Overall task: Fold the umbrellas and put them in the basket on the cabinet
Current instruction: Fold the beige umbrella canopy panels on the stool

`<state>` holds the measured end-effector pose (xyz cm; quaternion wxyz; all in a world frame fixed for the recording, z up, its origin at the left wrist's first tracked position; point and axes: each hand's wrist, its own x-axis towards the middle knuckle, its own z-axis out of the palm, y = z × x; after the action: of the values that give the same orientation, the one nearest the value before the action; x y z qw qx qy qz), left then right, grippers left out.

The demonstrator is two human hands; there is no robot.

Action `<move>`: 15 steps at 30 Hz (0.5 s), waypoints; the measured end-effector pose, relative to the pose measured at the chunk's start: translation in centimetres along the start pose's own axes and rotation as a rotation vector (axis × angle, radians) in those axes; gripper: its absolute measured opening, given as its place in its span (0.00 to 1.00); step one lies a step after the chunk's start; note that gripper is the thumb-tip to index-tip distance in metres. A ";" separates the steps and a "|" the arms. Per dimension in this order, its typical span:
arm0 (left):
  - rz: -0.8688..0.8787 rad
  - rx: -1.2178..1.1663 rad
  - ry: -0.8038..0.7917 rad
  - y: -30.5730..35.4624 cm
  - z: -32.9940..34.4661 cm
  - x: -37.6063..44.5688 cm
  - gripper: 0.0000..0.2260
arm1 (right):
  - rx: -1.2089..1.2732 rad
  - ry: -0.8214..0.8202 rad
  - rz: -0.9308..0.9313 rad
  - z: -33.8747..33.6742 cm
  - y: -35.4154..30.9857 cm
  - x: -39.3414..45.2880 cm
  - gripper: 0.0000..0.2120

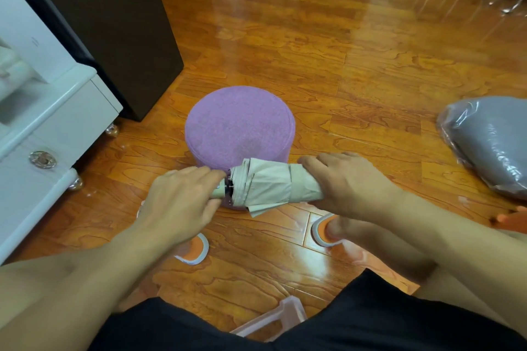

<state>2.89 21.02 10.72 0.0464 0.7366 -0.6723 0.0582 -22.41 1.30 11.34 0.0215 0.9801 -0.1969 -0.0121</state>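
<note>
Nearest me, my left hand pinches the handle end of the beige umbrella and my right hand wraps its rolled canopy, held level just above the floor; I judge the folding nearly done, with stowing left; no basket shows. Just behind sits the purple stool; the white cabinet crowds left, the grey bag right; open floor lies beyond.

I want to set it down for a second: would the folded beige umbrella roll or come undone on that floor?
The umbrella is a rough cylinder, so it may roll on the glossy wooden floor. Its loose fabric flaps would probably unwind once the right hand and left hand release it. It looks light.
</note>
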 end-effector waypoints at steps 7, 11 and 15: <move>0.035 -0.052 0.267 2.8 1.8 -0.6 0.27 | 0.346 -0.270 0.232 -2.5 -0.4 1.7 0.17; 0.391 0.163 0.369 6.9 2.2 0.0 0.27 | 0.887 -0.583 0.267 -5.3 -0.5 2.5 0.08; 0.355 0.261 0.366 4.6 1.0 4.9 0.20 | 1.079 -0.796 0.223 -6.5 -0.9 2.4 0.05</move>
<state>-1.20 15.58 10.39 0.0605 0.5842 -0.7581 0.2834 -19.62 1.40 17.75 -0.5434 0.7483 -0.2683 -0.2697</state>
